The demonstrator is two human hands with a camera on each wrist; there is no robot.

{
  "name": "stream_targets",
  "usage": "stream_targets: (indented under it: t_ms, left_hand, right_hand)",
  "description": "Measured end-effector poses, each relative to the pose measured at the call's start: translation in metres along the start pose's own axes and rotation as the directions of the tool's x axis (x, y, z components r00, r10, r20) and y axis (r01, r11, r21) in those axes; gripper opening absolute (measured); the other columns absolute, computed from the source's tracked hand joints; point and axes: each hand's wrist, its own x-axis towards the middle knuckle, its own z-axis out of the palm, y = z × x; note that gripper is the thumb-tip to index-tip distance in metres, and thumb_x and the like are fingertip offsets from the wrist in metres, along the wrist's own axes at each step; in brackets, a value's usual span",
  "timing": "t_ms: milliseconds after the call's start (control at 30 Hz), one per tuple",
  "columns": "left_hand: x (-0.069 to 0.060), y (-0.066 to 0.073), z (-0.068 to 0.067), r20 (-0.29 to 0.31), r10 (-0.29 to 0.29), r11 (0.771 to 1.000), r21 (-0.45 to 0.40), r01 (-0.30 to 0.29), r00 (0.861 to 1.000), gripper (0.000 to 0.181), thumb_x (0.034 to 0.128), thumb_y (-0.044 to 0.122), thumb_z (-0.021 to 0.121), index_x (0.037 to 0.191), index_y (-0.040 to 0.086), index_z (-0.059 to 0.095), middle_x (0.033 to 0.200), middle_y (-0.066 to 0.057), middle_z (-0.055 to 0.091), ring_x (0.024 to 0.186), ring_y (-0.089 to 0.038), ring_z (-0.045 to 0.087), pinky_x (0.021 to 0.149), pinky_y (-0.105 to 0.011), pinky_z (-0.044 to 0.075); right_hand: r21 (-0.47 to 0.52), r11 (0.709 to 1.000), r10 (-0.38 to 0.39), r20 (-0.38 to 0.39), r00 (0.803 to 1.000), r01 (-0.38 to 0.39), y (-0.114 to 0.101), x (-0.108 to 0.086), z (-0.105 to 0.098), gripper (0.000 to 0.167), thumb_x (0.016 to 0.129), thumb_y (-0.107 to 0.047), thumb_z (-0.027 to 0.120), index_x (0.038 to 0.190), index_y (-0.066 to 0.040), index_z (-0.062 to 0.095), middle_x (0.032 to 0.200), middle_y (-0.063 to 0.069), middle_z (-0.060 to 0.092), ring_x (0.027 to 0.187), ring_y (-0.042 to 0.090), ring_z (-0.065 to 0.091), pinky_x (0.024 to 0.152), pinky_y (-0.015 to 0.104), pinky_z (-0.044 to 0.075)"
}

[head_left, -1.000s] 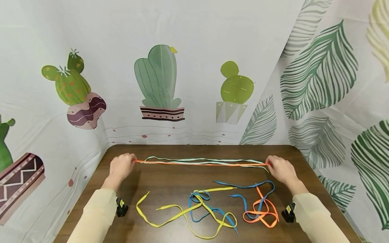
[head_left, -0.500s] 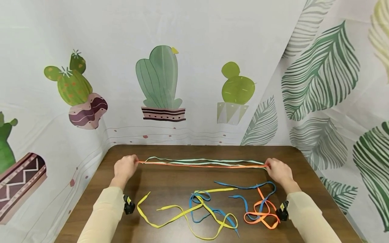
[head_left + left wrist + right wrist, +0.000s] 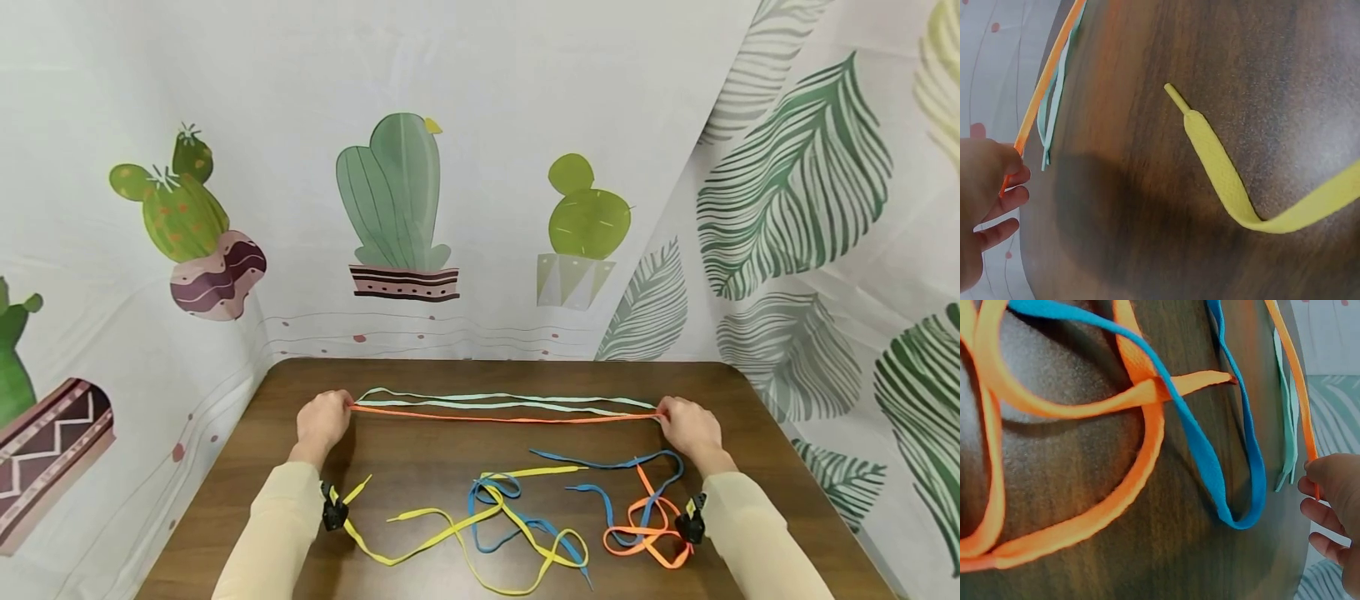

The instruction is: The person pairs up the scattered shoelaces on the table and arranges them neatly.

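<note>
An orange shoelace (image 3: 510, 420) stretches across the far part of the table, sagging slightly in the middle. My left hand (image 3: 322, 421) pinches its left end between thumb and forefinger; in the left wrist view the lace tip (image 3: 1005, 185) pokes out below the thumb. At the other end my right hand (image 3: 690, 425) pinches the lace in the same way, its other fingers loosely bent in the right wrist view. Just behind the orange lace, mint-green shoelace (image 3: 495, 395) strands lie lengthwise on the table. Their right ends are partly hidden near my right hand.
Nearer to me, yellow shoelace (image 3: 442, 535) and blue shoelace (image 3: 480, 546) lie crossed over each other. Toward the right, another orange shoelace (image 3: 622, 551) is tangled with a blue shoelace (image 3: 600, 463). A printed cloth (image 3: 487, 208) hangs behind the brown table (image 3: 420, 450).
Both hands have come a little toward me, and the left has shifted inward to the right. The held orange lace has moved nearer, away from the mint-green strands, and slackened slightly.
</note>
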Motion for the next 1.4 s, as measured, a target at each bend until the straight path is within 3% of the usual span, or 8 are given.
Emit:
stream_targets:
  t_ms: [433,833,1400]
  left_hand:
    - [0.004,0.0,0.005,0.056,-0.046,0.999,0.01,0.046,0.997,0.007,0.0813,0.015,0.064,0.087,0.012,0.067,0.087,-0.014,0.068,0.073,-0.033,0.063,0.057,-0.045,0.047]
    - [0.006,-0.005,0.011,0.1,-0.1,0.995,0.007,0.1,0.99,0.009,0.0815,0.016,0.063,0.086,0.009,0.061,0.083,-0.015,0.066,0.068,-0.032,0.061,0.055,-0.045,0.046]
    - [0.012,0.002,0.002,0.04,-0.107,0.994,0.014,0.106,0.993,0.004,0.0813,0.015,0.059,0.081,0.011,0.059,0.08,-0.018,0.066,0.066,-0.035,0.062,0.051,-0.045,0.046]
  right_hand:
    - [-0.015,0.999,0.031,0.073,0.997,-0.03,0.003,0.0,0.007,0.008,0.081,-0.011,0.061,0.087,-0.006,0.064,0.084,0.012,0.062,0.076,0.035,0.06,0.065,0.052,0.047]
    - [-0.042,0.998,0.043,0.115,0.992,-0.039,0.005,0.004,0.006,0.011,0.081,-0.011,0.06,0.089,-0.004,0.064,0.084,0.015,0.061,0.075,0.035,0.059,0.066,0.054,0.046]
    - [-0.061,0.995,0.083,0.117,0.99,-0.076,0.003,0.011,0.001,0.01,0.081,-0.012,0.059,0.085,-0.004,0.063,0.084,0.017,0.061,0.08,0.04,0.059,0.068,0.058,0.043]
